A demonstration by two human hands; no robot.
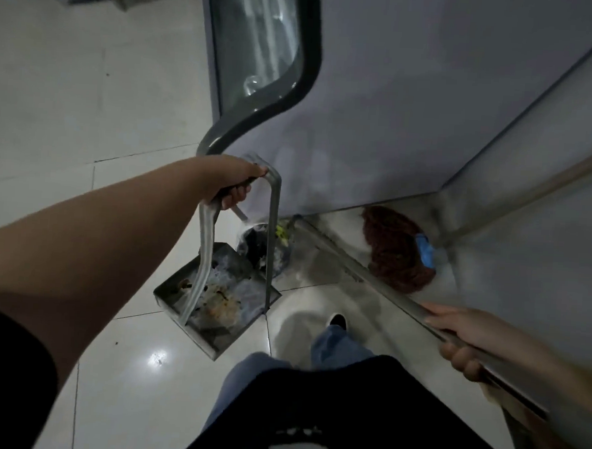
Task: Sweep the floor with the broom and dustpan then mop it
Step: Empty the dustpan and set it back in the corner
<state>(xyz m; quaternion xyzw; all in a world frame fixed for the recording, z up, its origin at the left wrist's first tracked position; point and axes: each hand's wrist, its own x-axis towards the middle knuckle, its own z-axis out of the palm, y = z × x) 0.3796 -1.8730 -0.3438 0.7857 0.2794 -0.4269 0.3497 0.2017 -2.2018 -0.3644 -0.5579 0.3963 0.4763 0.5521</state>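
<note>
Dustpan (pixel 214 309) hangs off the floor from its looped metal handle (pixel 272 230), and the left hand (pixel 230 183) has its fingers curled round the top bend of that loop, thumb over the bar. A thin dark rod also passes through the same grip; what it belongs to cannot be told. The pan is a grey metal tray holding crumpled plastic, brownish scraps and dust. Just past its far edge stands a small bin (pixel 262 250) with a dark liner, touching or nearly touching the pan.

The right hand (pixel 460 339) grips a long metal pole (pixel 354 272), fingers wrapped underneath and thumb along the top. The pole runs away toward the bin. Beyond it a reddish-brown mop head (pixel 396 250) with a blue collar lies in the corner against a grey wall (pixel 413 110). A door (pixel 259 44) with a glass panel stands above the left hand. The floor (pixel 71 92) is pale glossy tile. Jeans and one dark shoe (pixel 338 320) show below.
</note>
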